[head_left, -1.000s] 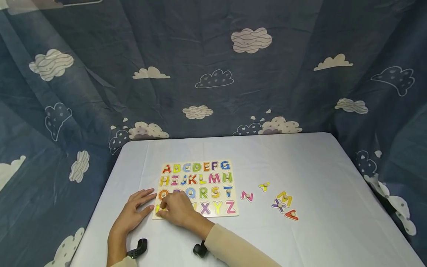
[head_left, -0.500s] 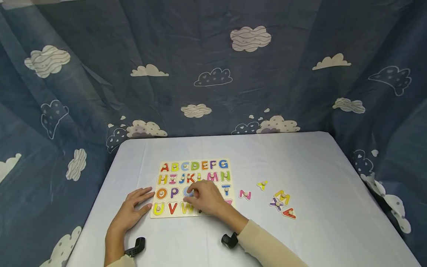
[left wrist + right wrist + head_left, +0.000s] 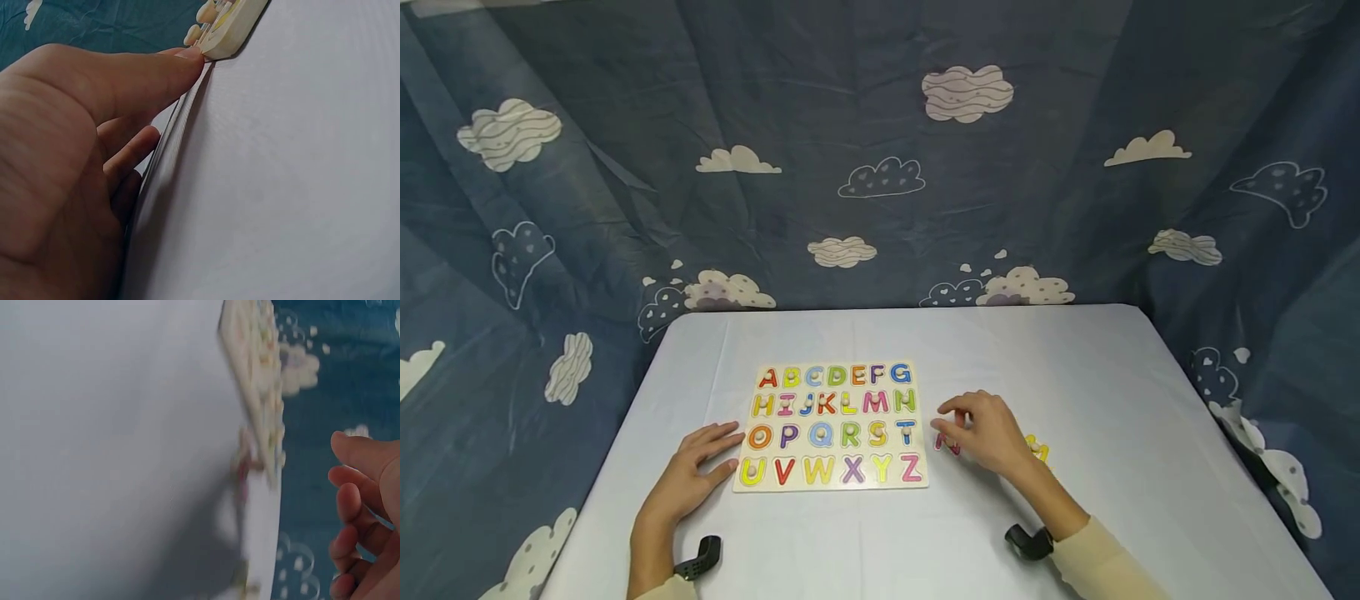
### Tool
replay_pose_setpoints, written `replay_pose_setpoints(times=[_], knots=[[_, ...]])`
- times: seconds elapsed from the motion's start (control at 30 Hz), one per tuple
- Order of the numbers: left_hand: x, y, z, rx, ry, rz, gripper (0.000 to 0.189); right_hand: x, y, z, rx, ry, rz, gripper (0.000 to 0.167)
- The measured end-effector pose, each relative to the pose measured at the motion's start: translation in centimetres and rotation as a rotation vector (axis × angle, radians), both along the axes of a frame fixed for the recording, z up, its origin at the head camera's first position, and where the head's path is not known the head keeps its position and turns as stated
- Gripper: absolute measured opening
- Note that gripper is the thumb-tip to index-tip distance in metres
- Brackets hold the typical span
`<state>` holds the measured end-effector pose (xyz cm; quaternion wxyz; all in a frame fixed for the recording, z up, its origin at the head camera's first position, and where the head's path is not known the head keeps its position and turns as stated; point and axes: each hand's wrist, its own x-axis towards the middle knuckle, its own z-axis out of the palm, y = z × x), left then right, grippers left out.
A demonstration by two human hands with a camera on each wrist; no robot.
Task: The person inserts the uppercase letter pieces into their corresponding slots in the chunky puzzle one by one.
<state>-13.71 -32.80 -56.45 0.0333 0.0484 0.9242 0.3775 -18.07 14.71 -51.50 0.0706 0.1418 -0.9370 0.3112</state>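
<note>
The wooden alphabet board (image 3: 805, 435) lies flat on the table. Letter pieces with knobs fill its upper three rows; along the bottom, the yellow U piece (image 3: 752, 472) has a knob, while V to Z show as flat printed letters. My left hand (image 3: 687, 475) rests beside the board, its thumb (image 3: 169, 72) and fingers touching the left edge. Right of the board, my right hand (image 3: 992, 433) hovers over loose pieces, fingers loosely bent around nothing. A pink N-shaped piece (image 3: 939, 442) peeks out under its fingertips, and a yellow piece (image 3: 1038, 448) shows behind the wrist.
A white cloth (image 3: 850, 542) covers the table. Dark blue curtain (image 3: 880, 225) with a cloud print hangs around the back and sides. Other loose letters are hidden beneath my right hand and forearm. A black wrist camera (image 3: 1028, 542) sits by the right sleeve.
My right hand has left the U at the board's lower left and swept right, across the board, to the loose letters. The left hand stays at the board's left edge.
</note>
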Motion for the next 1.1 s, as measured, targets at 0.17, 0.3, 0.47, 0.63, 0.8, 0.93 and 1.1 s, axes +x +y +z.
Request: replay_pose_setpoints(times=[0.17, 0.3, 0.47, 0.63, 0.8, 0.93, 1.1], knots=[[0.0, 0.1, -0.1, -0.001, 0.011, 0.011, 0.047, 1.6, 4.5, -0.6, 0.043, 0.046, -0.055, 0.021], [0.0, 0.3, -0.2, 0.016, 0.006, 0.004, 0.047, 3.4, 7.3, -1.1, 0.070, 0.098, -0.080, 0.017], [0.1, 0.3, -0.1, -0.003, 0.013, -0.002, 0.047, 5.4, 9.9, -1.6, 0.085, 0.094, -0.177, 0.018], [0.1, 0.1, 0.0, -0.009, 0.046, -0.011, 0.047, 6.6, 11.2, -2.0, 0.083, 0.036, -0.260, 0.021], [0.3, 0.1, 0.1, -0.009, 0.065, -0.011, 0.046, 7.6, 11.6, -2.5, 0.088, 0.019, -0.281, 0.021], [0.4, 0.2, 0.3, 0.000, 0.080, -0.012, 0.045, 8.3, 11.6, -2.8, 0.104, -0.008, -0.299, 0.023], [0.4, 0.3, 0.3, -0.001, 0.074, -0.011, 0.045, 8.9, 11.6, -2.9, 0.123, -0.080, -0.317, 0.019]])
